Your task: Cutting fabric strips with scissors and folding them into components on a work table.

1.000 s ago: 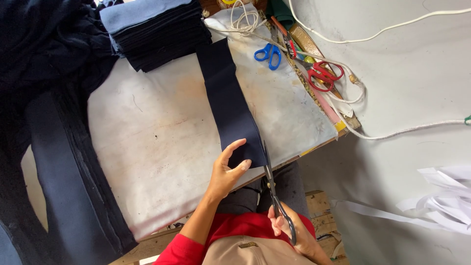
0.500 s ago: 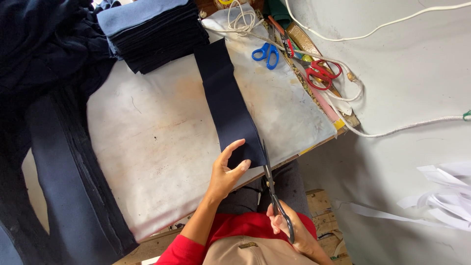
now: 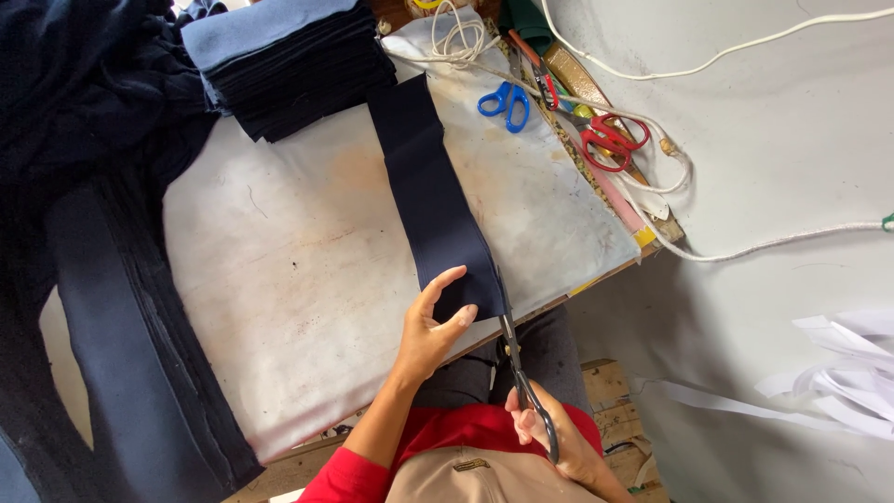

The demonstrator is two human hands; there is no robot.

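while the left hand (image 3: 430,326) lies open, pinning the navy strip (image 3: 430,191) near the table edge (image 3: 596,279), the right hand (image 3: 559,438) grips scissors (image 3: 521,377).

My view has drifted a touch — the bench (image 3: 307,270) sits slightly lower and further left in frame. Otherwise, barely anything: the scissors (image 3: 521,373) have edged marginally along the navy strip (image 3: 430,196) — no more.
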